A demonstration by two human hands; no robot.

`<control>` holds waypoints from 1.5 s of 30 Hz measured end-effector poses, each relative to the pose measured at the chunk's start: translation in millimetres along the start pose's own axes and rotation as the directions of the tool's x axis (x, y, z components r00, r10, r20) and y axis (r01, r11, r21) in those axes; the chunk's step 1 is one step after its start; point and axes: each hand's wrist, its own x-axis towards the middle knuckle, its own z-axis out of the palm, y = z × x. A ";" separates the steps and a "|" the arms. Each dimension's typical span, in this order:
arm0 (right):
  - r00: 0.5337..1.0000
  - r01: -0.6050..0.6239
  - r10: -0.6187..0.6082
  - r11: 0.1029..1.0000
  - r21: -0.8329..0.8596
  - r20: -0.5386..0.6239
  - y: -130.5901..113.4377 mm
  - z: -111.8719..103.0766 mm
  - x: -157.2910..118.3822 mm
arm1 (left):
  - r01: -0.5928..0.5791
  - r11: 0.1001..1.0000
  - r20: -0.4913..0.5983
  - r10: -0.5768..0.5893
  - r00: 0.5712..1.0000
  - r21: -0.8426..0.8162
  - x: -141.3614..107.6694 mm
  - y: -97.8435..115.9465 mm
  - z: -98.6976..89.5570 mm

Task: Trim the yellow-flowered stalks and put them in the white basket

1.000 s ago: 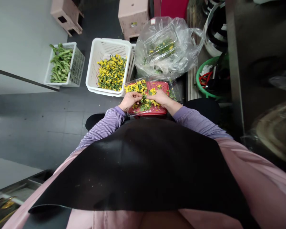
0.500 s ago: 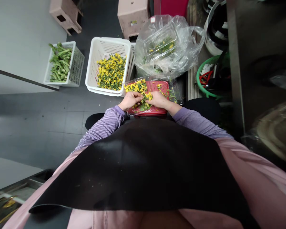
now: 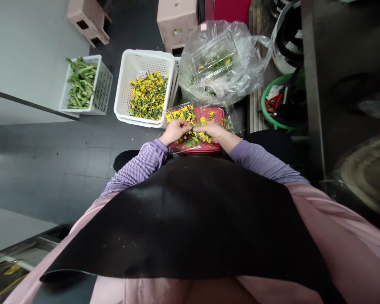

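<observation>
Over a red stool top (image 3: 211, 146), my two hands work close together on yellow-flowered green sprigs. My left hand (image 3: 176, 131) is pinched, fingertips together; what sits between them is too small to make out. My right hand (image 3: 213, 130) is closed around a small bunch of yellow flower sprigs (image 3: 204, 137), blossoms showing above and below the fingers. Behind my left hand, a clear plastic box holds more yellow flowers (image 3: 183, 113). Loose petals and green bits lie scattered on the red surface.
A white basket (image 3: 122, 84) of yellow flowers stands beyond my left hand, with a smaller basket (image 3: 101, 86) of green stalks farther left. Ahead lies a clear plastic bag (image 3: 240, 80) with greens. A green basket (image 3: 267, 101) of tools stands right, pinkish stools (image 3: 177, 25) behind.
My right hand has shifted slightly, and the flower bunch shows more below its fingers. My left hand stays pinched in nearly the same place.
</observation>
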 end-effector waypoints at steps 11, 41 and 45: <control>0.997 0.034 -0.033 0.999 -0.008 0.068 -2.1 -2.4 1.2 | 0.002 0.998 0.030 0.000 1.000 -0.064 3.9 5.6 0.8; 0.984 -0.179 0.178 0.980 0.086 0.019 -6.9 6.4 -8.0 | 0.204 0.943 0.213 -0.149 0.966 -0.264 -15.0 14.5 -21.2; 0.958 -0.227 0.223 0.974 0.006 0.180 -6.1 7.9 -13.6 | 0.184 0.953 0.241 -0.125 0.963 -0.240 -15.3 21.4 -10.8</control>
